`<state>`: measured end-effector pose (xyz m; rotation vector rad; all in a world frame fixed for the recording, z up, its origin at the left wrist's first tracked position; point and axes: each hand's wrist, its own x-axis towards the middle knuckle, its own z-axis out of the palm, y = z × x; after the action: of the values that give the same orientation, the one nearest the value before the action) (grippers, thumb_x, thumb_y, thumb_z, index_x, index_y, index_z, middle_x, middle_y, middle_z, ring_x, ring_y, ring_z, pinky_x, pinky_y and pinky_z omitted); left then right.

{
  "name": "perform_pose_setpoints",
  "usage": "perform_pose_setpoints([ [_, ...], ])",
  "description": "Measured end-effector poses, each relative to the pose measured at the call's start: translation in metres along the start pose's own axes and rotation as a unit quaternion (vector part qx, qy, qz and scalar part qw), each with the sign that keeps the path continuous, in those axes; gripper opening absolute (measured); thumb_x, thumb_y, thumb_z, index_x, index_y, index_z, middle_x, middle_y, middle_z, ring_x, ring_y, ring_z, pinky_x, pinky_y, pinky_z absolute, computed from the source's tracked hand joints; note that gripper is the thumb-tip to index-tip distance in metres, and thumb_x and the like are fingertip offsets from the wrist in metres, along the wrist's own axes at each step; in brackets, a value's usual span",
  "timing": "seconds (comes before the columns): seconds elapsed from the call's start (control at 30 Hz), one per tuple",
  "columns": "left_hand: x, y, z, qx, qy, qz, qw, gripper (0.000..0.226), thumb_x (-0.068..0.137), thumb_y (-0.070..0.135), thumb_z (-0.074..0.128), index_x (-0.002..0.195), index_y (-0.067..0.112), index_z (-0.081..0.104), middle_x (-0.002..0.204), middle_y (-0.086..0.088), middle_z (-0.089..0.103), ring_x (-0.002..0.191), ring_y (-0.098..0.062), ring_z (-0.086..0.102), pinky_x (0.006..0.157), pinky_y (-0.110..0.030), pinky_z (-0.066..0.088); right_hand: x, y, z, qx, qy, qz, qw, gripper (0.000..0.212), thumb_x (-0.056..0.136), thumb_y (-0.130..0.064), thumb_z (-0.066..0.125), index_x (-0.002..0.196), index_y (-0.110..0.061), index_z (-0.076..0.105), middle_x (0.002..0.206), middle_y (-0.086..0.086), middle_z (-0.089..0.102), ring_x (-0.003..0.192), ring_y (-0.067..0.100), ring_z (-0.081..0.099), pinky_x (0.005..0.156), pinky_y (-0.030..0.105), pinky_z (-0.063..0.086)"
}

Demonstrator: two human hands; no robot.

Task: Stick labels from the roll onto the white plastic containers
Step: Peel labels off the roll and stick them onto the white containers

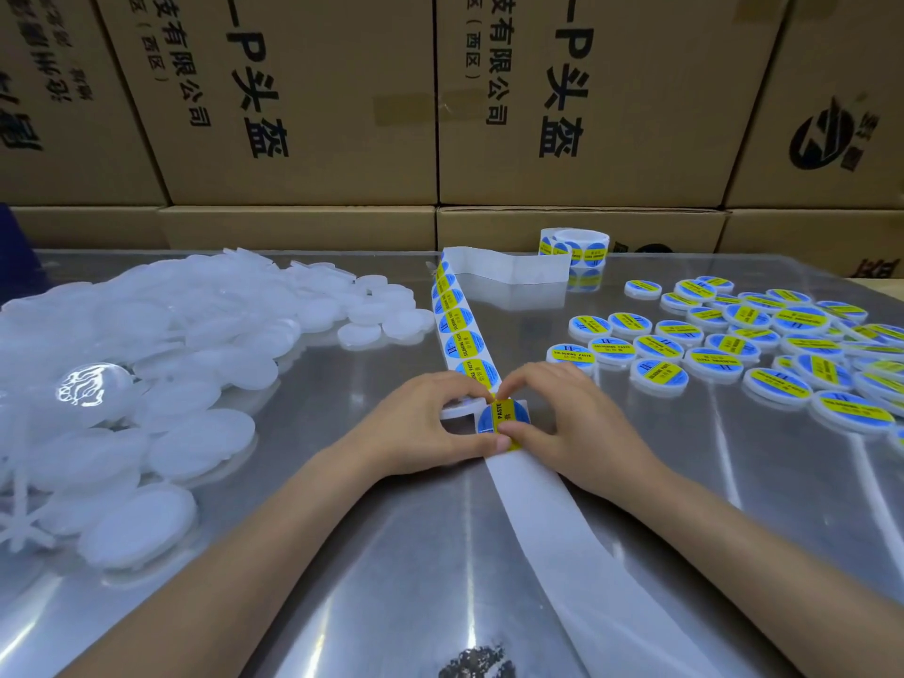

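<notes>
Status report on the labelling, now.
Both hands, left hand and right hand, pinching one label at the strip's near end. Unlabelled containers piled left, labelled containers spread right. Nothing in the way.

Bright overhead light — glare streaks the table [685,482]; edges bow.

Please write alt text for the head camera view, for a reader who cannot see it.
Both hands, left hand and right hand, pinch a blue-yellow label on the label strip. Unlabelled containers lie left, labelled containers right, on a shiny table.
</notes>
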<state>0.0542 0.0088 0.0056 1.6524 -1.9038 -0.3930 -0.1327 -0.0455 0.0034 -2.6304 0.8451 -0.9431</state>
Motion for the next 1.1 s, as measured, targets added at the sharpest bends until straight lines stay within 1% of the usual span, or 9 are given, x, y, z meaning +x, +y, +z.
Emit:
perform_pose_setpoints([
  [0.13, 0.0, -0.001, 0.0, 0.004, 0.003, 0.004, 1.0, 0.045, 0.071, 0.056, 0.074, 0.109, 0.034, 0.065, 0.109, 0.02, 0.064, 0.104, 0.002, 0.056, 0.093, -0.032, 0.047, 0.001, 0.0, 0.001, -0.009, -0.012, 0.006, 1.0, 0.025, 0.084, -0.029, 0.068, 0.108, -0.028, 0.061, 0.109, -0.014, 0.061, 0.109, 0.01, 0.05, 0.092, 0.03, 0.04],
  [0.3, 0.0, -0.001, -0.001, -0.002, -0.008, 0.014, 1.0, 0.047, 0.066, 0.063, 0.07, 0.105, 0.037, 0.065, 0.106, 0.023, 0.064, 0.104, 0.003, 0.057, 0.092, -0.031, 0.047, 0.001, -0.005, -0.002, 0.025, 0.015, 0.0, 1.0, 0.013, 0.085, -0.036, 0.065, 0.083, -0.023, 0.062, 0.097, -0.009, 0.063, 0.101, 0.014, 0.055, 0.089, 0.034, 0.042],
  [0.37, 0.0, 0.0, -0.001, 0.009, -0.014, 0.022, 1.0, 0.055, 0.061, 0.07, 0.066, 0.104, 0.038, 0.064, 0.107, 0.024, 0.063, 0.104, 0.003, 0.056, 0.092, -0.029, 0.047, 0.001, -0.008, -0.004, 0.068, 0.022, 0.02, 0.997, 0.03, 0.088, -0.048, 0.055, 0.076, -0.022, 0.06, 0.091, -0.011, 0.063, 0.097, 0.011, 0.054, 0.088, 0.03, 0.041],
  [0.47, -0.001, -0.001, -0.002, 0.042, -0.031, 0.024, 0.998, 0.075, 0.052, 0.08, 0.059, 0.115, 0.039, 0.061, 0.123, 0.027, 0.056, 0.116, 0.007, 0.047, 0.101, -0.018, 0.036, 0.003, -0.014, -0.007, 0.16, 0.059, 0.062, 0.983, 0.044, 0.088, -0.047, 0.04, 0.077, -0.014, 0.067, 0.08, -0.006, 0.062, 0.085, 0.003, 0.053, 0.08, 0.023, 0.04],
  [0.6, -0.003, -0.002, -0.002, 0.06, -0.038, 0.011, 0.997, 0.087, 0.05, 0.083, 0.056, 0.126, 0.041, 0.053, 0.133, 0.029, 0.046, 0.124, 0.008, 0.036, 0.104, -0.014, 0.025, 0.004, -0.018, -0.014, 0.313, 0.1, 0.123, 0.936, 0.045, 0.091, -0.046, 0.048, 0.073, -0.011, 0.068, 0.062, -0.011, 0.058, 0.059, -0.004, 0.049, 0.06, 0.01, 0.038],
  [0.73, -0.003, -0.002, -0.004, 0.042, -0.033, -0.01, 0.999, 0.083, 0.066, 0.064, 0.072, 0.138, 0.04, 0.039, 0.14, 0.021, 0.043, 0.127, 0.001, 0.039, 0.106, -0.021, 0.031, 0.006, -0.013, -0.016, 0.371, 0.113, 0.18, 0.904, 0.031, 0.09, -0.03, 0.056, 0.08, -0.002, 0.064, 0.082, -0.003, 0.068, 0.07, -0.003, 0.056, 0.068, 0.01, 0.042],
  [0.87, -0.005, -0.007, -0.012, 0.037, 0.002, -0.007, 0.999, 0.075, 0.069, 0.05, 0.077, 0.134, 0.031, 0.043, 0.133, 0.019, 0.042, 0.118, 0.004, 0.04, 0.098, -0.009, 0.03, 0.004, -0.008, -0.015, 0.418, 0.106, 0.227, 0.873, 0.009, 0.088, -0.018, 0.062, 0.081, -0.014, 0.065, 0.079, -0.012, 0.069, 0.073, -0.005, 0.059, 0.073, 0.015, 0.047],
  [1.0, -0.005, -0.013, -0.02, 0.069, 0.012, -0.022, 0.997, 0.058, 0.067, 0.057, 0.075, 0.115, 0.032, 0.056, 0.117, 0.014, 0.05, 0.11, -0.002, 0.045, 0.093, -0.018, 0.037, 0.002, -0.005, -0.015, 0.457, 0.087, 0.268, 0.844, 0.011, 0.086, -0.025, 0.064, 0.079, -0.022, 0.071, 0.085, -0.009, 0.073, 0.096, 0.01, 0.064, 0.091, 0.031, 0.046],
  [1.1, -0.005, -0.014, -0.02, 0.087, 0.029, -0.03, 0.995, 0.051, 0.062, 0.064, 0.073, 0.103, 0.035, 0.061, 0.103, 0.015, 0.055, 0.098, -0.005, 0.049, 0.084, -0.023, 0.043, 0.002, -0.007, -0.015, 0.486, 0.071, 0.283, 0.823, 0.012, 0.083, -0.028, 0.065, 0.078, -0.024, 0.075, 0.093, -0.003, 0.074, 0.107, 0.016, 0.064, 0.098, 0.034, 0.045],
])
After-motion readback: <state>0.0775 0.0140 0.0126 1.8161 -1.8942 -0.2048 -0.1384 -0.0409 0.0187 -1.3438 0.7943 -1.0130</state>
